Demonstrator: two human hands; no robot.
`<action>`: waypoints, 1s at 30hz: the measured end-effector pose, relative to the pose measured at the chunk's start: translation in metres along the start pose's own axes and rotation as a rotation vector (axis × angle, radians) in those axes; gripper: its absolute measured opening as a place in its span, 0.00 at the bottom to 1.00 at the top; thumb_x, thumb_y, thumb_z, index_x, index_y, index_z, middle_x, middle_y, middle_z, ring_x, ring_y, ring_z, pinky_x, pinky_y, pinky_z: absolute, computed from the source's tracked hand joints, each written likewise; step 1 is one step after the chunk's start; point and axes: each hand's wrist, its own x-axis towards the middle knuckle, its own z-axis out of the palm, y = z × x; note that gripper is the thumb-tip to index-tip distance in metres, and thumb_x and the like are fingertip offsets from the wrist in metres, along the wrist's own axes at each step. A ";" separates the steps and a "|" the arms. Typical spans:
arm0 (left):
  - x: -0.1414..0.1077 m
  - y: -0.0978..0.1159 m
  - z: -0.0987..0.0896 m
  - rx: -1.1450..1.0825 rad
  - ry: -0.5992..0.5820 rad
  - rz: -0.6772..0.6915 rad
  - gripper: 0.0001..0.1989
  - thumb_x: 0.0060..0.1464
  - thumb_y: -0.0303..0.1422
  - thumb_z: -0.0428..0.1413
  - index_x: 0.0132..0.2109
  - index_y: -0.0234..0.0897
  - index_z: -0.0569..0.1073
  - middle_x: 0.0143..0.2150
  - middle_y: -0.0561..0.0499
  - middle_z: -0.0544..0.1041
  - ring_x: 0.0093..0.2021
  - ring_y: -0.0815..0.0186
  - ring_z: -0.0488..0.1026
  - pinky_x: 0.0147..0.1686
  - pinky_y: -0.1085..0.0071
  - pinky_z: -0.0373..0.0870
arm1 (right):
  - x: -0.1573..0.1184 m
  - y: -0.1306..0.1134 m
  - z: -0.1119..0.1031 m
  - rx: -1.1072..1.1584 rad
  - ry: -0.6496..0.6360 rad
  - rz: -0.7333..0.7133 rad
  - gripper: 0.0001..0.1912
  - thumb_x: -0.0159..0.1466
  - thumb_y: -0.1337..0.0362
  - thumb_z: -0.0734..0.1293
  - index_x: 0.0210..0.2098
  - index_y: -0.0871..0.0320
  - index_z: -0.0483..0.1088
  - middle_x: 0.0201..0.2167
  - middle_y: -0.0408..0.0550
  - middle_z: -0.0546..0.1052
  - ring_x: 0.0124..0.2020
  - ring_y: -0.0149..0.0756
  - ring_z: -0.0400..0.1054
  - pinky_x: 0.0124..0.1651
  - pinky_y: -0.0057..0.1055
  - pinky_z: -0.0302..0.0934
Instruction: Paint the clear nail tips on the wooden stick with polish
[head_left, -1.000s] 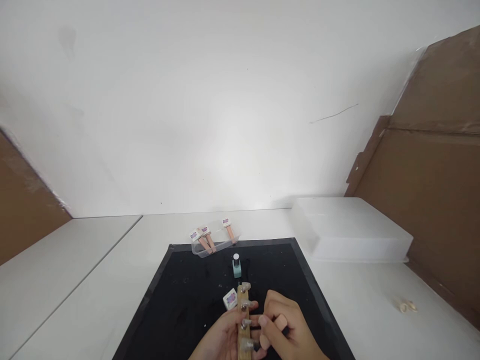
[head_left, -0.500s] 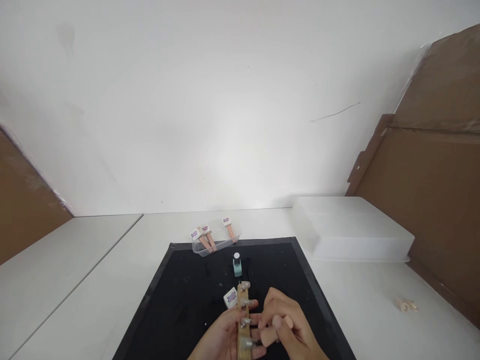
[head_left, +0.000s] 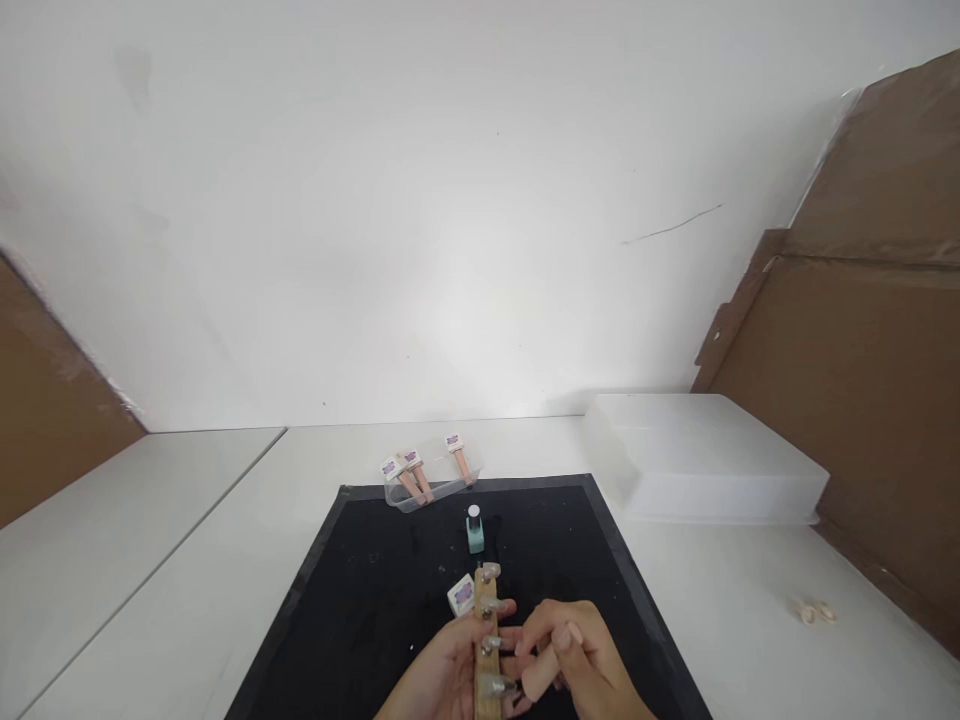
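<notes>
My left hand (head_left: 442,670) is closed around a narrow wooden strip (head_left: 487,660), held upright in front of me. Several clear false nail tips (head_left: 497,686) stick out to the right from the strip, one above another. Between the thumb and fingers of my right hand (head_left: 581,655) is a nail polish brush with a long peach cap (head_left: 541,672). Its end points left at the lowest nail tip; whether the bristles touch is too small to tell. A white square bottle (head_left: 462,596) with a purple label sits just left of the strip.
A teal nail polish bottle (head_left: 475,532) stands on the black mat (head_left: 375,570). Behind, a clear tray (head_left: 409,504) holds three peach-capped polish bottles (head_left: 459,460). To the right are a white plastic bin (head_left: 720,460), upside down, and small beige pieces (head_left: 814,610).
My right hand has turned the peach cap to a steeper tilt, its knuckles now lower. The left hand and wooden strip have stayed nearly still.
</notes>
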 end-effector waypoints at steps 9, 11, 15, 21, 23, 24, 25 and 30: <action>-0.002 -0.001 -0.001 0.002 0.023 -0.011 0.17 0.49 0.32 0.49 0.47 0.31 0.63 0.31 0.49 0.74 0.29 0.66 0.72 0.38 0.65 0.66 | 0.002 -0.013 0.001 -0.060 -0.023 -0.107 0.25 0.64 0.51 0.55 0.24 0.58 0.75 0.15 0.43 0.69 0.16 0.30 0.62 0.24 0.25 0.58; -0.002 -0.001 0.000 -0.006 0.025 -0.010 0.16 0.49 0.32 0.50 0.46 0.32 0.63 0.30 0.49 0.74 0.29 0.65 0.73 0.37 0.66 0.66 | 0.005 -0.013 0.001 -0.043 -0.074 -0.132 0.25 0.64 0.52 0.56 0.23 0.59 0.75 0.14 0.43 0.68 0.17 0.30 0.62 0.24 0.25 0.58; -0.004 0.000 0.003 0.001 0.034 -0.009 0.15 0.48 0.32 0.51 0.45 0.33 0.64 0.28 0.52 0.72 0.28 0.66 0.72 0.34 0.69 0.65 | 0.007 -0.011 0.001 -0.090 -0.121 -0.109 0.24 0.64 0.55 0.56 0.21 0.60 0.74 0.15 0.45 0.70 0.19 0.32 0.64 0.25 0.26 0.59; -0.005 0.000 0.005 -0.007 0.047 -0.004 0.16 0.48 0.33 0.52 0.45 0.32 0.65 0.27 0.52 0.72 0.27 0.67 0.72 0.35 0.68 0.65 | 0.007 -0.009 0.001 -0.198 -0.129 -0.113 0.24 0.64 0.57 0.55 0.20 0.61 0.72 0.16 0.46 0.71 0.19 0.32 0.64 0.24 0.25 0.58; -0.004 0.000 0.005 -0.018 0.045 -0.001 0.16 0.48 0.33 0.52 0.45 0.32 0.65 0.26 0.52 0.72 0.26 0.67 0.72 0.34 0.68 0.65 | 0.006 -0.009 0.001 -0.237 -0.119 -0.133 0.25 0.65 0.57 0.54 0.19 0.62 0.71 0.15 0.45 0.69 0.18 0.30 0.62 0.23 0.25 0.56; -0.004 -0.001 0.004 -0.023 0.042 -0.008 0.17 0.48 0.33 0.52 0.45 0.31 0.64 0.26 0.52 0.72 0.26 0.67 0.72 0.34 0.68 0.65 | 0.006 -0.009 0.001 -0.260 -0.115 -0.146 0.25 0.65 0.57 0.54 0.19 0.62 0.71 0.14 0.44 0.68 0.17 0.30 0.61 0.22 0.24 0.55; -0.003 -0.001 0.003 -0.026 0.041 -0.010 0.17 0.48 0.33 0.52 0.46 0.31 0.64 0.26 0.51 0.73 0.26 0.67 0.72 0.34 0.68 0.65 | 0.006 -0.009 0.001 -0.281 -0.112 -0.157 0.25 0.65 0.57 0.54 0.18 0.62 0.70 0.13 0.43 0.67 0.17 0.29 0.60 0.22 0.24 0.54; 0.000 -0.002 -0.001 -0.026 0.024 -0.008 0.17 0.49 0.32 0.51 0.46 0.31 0.63 0.27 0.50 0.74 0.25 0.68 0.71 0.36 0.67 0.66 | 0.008 -0.008 0.000 -0.315 -0.106 -0.166 0.27 0.65 0.56 0.52 0.17 0.62 0.67 0.12 0.41 0.63 0.15 0.28 0.58 0.21 0.24 0.52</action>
